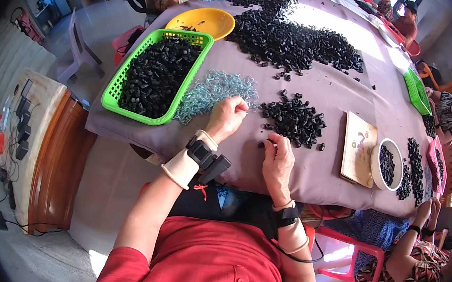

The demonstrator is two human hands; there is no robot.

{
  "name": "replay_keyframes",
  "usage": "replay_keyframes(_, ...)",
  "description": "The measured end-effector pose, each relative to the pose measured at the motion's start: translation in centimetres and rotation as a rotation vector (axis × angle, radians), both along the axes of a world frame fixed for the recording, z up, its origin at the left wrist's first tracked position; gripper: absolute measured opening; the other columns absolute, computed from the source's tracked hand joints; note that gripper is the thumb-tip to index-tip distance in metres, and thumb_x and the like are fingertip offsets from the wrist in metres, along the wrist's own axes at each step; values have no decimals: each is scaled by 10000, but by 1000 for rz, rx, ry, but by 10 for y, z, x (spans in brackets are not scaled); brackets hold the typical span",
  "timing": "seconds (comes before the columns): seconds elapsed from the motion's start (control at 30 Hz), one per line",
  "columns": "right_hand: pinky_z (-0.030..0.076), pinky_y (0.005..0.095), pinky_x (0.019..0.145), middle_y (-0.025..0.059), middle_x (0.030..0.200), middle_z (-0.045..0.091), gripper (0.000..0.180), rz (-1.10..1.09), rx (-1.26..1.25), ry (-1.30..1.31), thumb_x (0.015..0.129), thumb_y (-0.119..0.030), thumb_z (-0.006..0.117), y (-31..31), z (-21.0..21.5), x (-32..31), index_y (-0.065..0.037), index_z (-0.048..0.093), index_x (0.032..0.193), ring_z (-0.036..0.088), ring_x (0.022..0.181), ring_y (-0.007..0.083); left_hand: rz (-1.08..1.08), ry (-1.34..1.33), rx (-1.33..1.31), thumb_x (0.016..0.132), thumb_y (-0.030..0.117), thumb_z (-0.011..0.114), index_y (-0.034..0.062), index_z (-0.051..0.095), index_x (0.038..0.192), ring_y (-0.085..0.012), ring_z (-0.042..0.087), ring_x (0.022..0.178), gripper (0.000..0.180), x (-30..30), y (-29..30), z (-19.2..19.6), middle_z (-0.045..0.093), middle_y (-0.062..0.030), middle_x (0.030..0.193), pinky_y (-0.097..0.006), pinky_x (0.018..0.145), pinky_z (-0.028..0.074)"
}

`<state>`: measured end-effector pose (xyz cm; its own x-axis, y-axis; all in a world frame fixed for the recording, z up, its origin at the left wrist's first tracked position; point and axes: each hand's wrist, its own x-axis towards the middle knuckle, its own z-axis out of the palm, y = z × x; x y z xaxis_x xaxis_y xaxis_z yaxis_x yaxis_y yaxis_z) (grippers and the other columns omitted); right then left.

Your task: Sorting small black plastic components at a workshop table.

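My left hand (226, 120) is closed in a pinch at the right edge of a pile of small clear bluish plastic pieces (209, 92). What its fingertips hold, if anything, is too small to make out. Close to me, my right hand (278, 166) pinches a small black plastic piece (268, 142) between thumb and fingers. Just beyond it lies a small heap of short black tube-like pieces (295, 120). Left of the clear pile, a green plastic basket (110, 91) is filled with black pieces (158, 77).
A yellow bowl (217, 24) touches the basket's far end. Farther back spreads a large black heap (293, 40). To the right lie a notebook (356, 150) and a white bowl (376, 170) of black pieces. Other people sit around the cloth-covered table (316, 179), including one at right (413, 262).
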<state>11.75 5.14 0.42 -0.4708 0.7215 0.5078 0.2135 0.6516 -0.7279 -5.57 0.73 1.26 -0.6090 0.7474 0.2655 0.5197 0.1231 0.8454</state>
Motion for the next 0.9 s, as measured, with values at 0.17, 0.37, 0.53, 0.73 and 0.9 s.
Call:
replay_keyframes(0.17,459,335,621,121,819,559,128,28,-94,-3,796,-28,566,-2,6,0,-35,570,924,568,708,275,-1,115,-152,708,82,644,52,620,832,-180,589,664,130,-4,-6,2,613,-71,717,-296,624,480)
replay_keyframes(0.37,455,330,617,121,810,559,122,36,-84,-11,796,-28,565,-3,6,0,-31,571,918,567,704,272,43,320,-166,733,110,634,93,602,805,-269,576,715,81,4,-1,1,558,-90,746,-366,641,467)
replay_keyframes(0.53,453,324,607,119,791,568,102,33,-89,-13,804,-42,567,-2,4,1,-31,567,906,569,683,258,49,336,-170,762,109,611,105,583,809,-289,567,737,55,7,-4,-2,539,-91,786,-384,633,461)
replay_keyframes(0.73,454,309,586,117,720,583,80,34,-284,2,817,-69,571,-2,3,1,-28,563,885,567,610,231,-8,362,-196,778,115,589,100,557,820,-290,563,734,54,11,-7,2,529,-99,827,-388,646,461)
replay_keyframes(0.9,434,258,548,62,651,561,100,47,-168,11,820,-75,580,-3,3,1,-18,572,901,513,565,116,-60,346,-231,782,131,583,84,541,840,-285,560,767,86,1,-6,-4,506,-88,888,-393,669,460)
